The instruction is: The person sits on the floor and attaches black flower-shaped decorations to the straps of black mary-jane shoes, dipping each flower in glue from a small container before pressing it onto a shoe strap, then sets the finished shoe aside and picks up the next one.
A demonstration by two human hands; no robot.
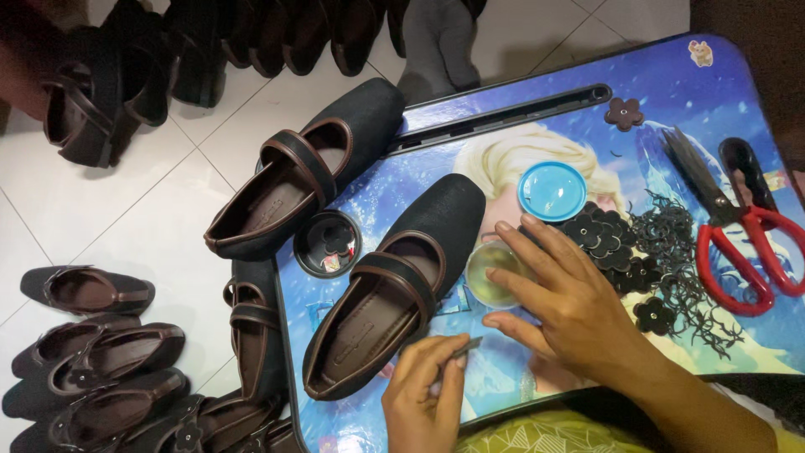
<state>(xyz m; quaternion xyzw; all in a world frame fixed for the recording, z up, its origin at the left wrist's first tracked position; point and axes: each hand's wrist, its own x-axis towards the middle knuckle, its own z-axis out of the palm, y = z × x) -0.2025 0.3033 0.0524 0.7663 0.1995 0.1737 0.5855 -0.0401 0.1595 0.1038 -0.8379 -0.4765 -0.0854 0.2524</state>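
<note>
A: Head view: left hand (423, 390) pinched shut on small tool (466, 345), maybe tweezers, beside black shoe (394, 298) lying on surface (671, 84).

B: Right hand (563, 298) spread open, steadying glue tub (493, 273).

Soft indoor light from above — bright on the white floor tiles (151, 201). Corners fall dim; hands slightly blurred.

Matt black cloth shoe (394, 294) — brown lining; glossy plastic tray (537, 126); red-handled metal scissors (738, 226)
</note>
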